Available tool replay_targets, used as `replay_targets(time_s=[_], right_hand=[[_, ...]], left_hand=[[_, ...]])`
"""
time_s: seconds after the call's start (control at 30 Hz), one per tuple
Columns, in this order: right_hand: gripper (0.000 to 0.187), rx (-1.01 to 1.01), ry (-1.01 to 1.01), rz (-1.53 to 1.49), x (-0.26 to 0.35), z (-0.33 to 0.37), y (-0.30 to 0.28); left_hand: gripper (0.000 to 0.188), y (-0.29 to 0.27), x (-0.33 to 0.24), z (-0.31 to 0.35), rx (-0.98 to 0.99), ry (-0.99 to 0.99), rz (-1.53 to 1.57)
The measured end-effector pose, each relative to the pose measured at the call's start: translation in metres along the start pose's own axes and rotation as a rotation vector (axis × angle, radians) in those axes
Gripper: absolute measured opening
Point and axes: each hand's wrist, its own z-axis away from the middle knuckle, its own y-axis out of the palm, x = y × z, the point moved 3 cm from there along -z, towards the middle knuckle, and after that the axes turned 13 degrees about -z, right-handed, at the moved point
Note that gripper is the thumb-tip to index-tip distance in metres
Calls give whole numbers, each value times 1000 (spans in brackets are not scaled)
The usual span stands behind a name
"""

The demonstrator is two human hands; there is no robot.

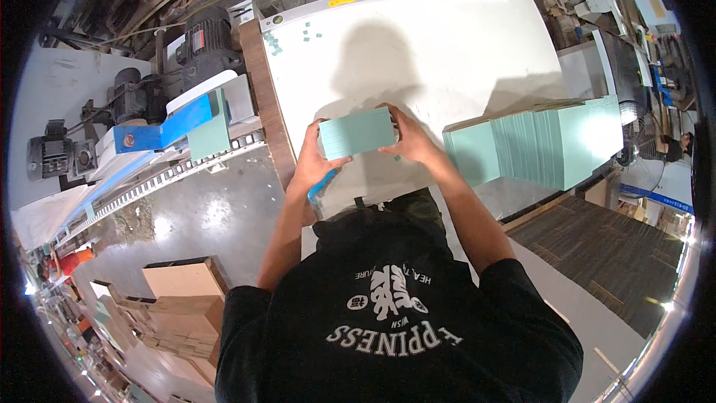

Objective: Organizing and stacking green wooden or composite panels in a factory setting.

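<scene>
Between my two hands is a compact stack of pale green panels (358, 134), held over the near part of a white worktable (462, 37). My left hand (312, 160) closes on the stack's left end, its thumb along the near edge. My right hand (409, 136) grips the opposite end, fingers bent round the far corner. Just below my left hand lies a curved blue object (321, 185), whose kind I cannot make out. Right of my right forearm, a long row of pale green panels (529, 145) is packed together on the table.
A long spirit level (373, 0) lies along the table's far edge, near small green scraps (274, 43). To the left stands a machine with motors (209, 45), a chain track (171, 164) and a green panel (210, 134). Dark wood-grain boards (604, 246) lie at right; cartons (186, 306) stand lower left.
</scene>
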Motion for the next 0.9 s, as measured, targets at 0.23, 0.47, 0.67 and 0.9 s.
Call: replay_targets(time_s=[0.23,0.47,0.67,0.9], right_hand=[[98,-43,-69,105,-1,-3,-9],[103,68,8,22,-4,-7,-17],[101,73,-51,-6,1,-1,-14],[93,-10,-244,9,-9,28,-10]], left_hand=[[80,7,44,25,96,-322,-395],[105,30,18,22,251,-1154,1034],[119,24,19,-6,409,-919,1059],[81,33,12,2,324,-1045,1010]])
